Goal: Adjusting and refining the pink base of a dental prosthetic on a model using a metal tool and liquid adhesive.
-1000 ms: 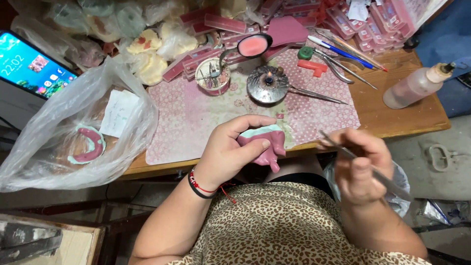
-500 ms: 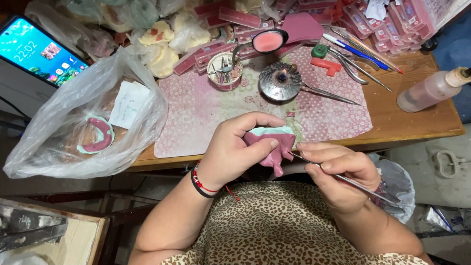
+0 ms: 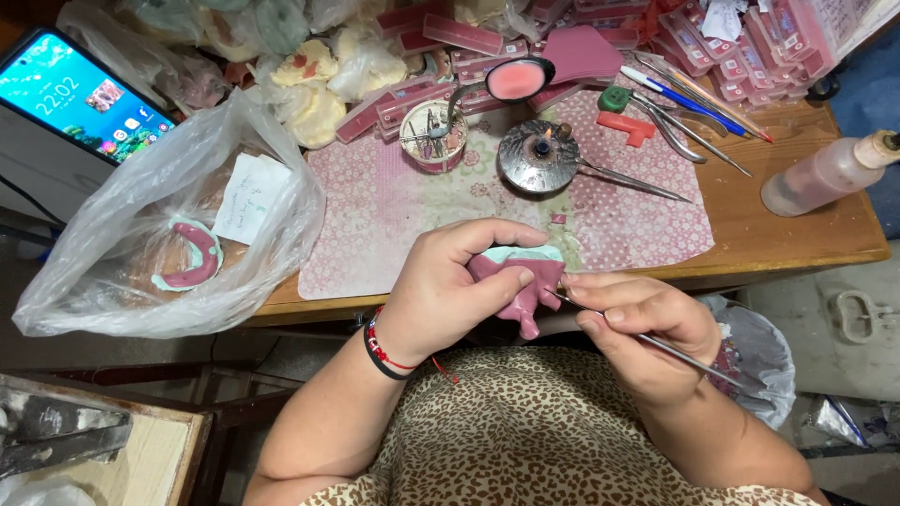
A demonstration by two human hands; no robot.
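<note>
Two hands at work, low in front of the wooden table [image 3: 806,245]. Far left: phone [image 3: 80,94] with lit screen; beside it a clear plastic bag [image 3: 169,234] holding a pink-and-green curved piece [image 3: 192,262] and a paper slip [image 3: 251,197]. Centre: left hand [image 3: 450,290] wrapped round a pink wax model [image 3: 520,281] with pale green top, thumb pressed on its side. Right hand [image 3: 642,328] pinching a thin metal tool [image 3: 675,351], tip touching the model's right edge. Beyond: small tin of tools [image 3: 433,136], round metal burner [image 3: 539,155], plastic bottle [image 3: 830,173] at right. Judged mid-way: wax already shaped, surface carving apparently under way.
</note>
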